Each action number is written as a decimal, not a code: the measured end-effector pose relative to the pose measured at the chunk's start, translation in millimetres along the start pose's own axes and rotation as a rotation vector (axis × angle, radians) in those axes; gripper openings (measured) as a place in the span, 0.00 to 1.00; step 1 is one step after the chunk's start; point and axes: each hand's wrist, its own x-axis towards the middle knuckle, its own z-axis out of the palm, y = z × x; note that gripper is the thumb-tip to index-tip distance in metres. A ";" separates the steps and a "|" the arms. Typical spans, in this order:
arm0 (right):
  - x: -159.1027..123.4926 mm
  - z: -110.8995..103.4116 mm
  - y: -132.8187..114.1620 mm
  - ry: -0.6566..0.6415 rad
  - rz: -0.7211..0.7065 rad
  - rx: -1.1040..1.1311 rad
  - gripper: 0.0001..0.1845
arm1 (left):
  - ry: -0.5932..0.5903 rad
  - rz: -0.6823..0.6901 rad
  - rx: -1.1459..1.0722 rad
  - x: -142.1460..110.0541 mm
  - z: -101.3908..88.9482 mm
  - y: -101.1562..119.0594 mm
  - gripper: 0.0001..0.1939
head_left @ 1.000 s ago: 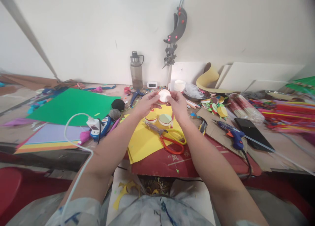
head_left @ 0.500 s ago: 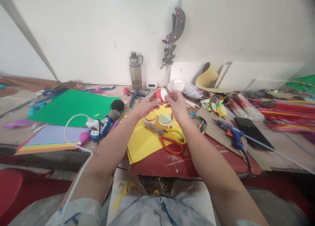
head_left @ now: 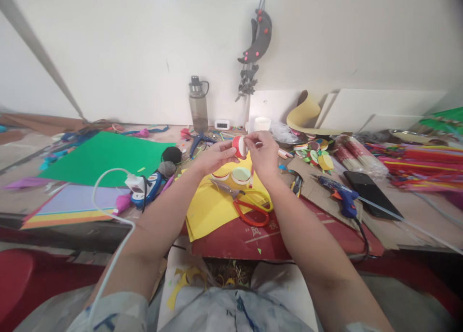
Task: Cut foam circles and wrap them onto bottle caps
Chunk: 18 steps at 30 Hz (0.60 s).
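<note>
A small round piece with a red rim and a white face (head_left: 238, 146) is held up over the table between my two hands. My left hand (head_left: 217, 156) grips its rim from the left, thumb in front. On the other side, the fingers of my right hand (head_left: 261, 151) are pinched at the white face's edge. Below lie yellow sheets (head_left: 208, 211). On them rest a pale green disc with a white rim (head_left: 240, 175), another round piece (head_left: 220, 175) partly behind my left hand, and scissors with red and yellow handles (head_left: 249, 204).
To the right are a blue glue gun (head_left: 347, 201), a black phone (head_left: 372, 194) and a pile of small coloured discs (head_left: 318, 157). A green sheet (head_left: 108, 158) and a white-corded plug (head_left: 135, 183) lie left. A bottle (head_left: 198, 105) stands by the wall.
The round piece has turned, so its white face now points more to the right. My right-hand fingers have shifted up to the edge of that face.
</note>
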 end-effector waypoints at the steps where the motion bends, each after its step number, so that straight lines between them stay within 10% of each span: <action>1: -0.1 -0.4 -0.5 0.002 -0.002 -0.017 0.04 | -0.003 0.001 0.000 0.1 0.2 -0.2 0.25; 18: -3.2 2.7 5.6 0.045 -0.049 -0.083 0.02 | 0.016 -0.017 -0.046 -0.4 3.7 1.8 0.30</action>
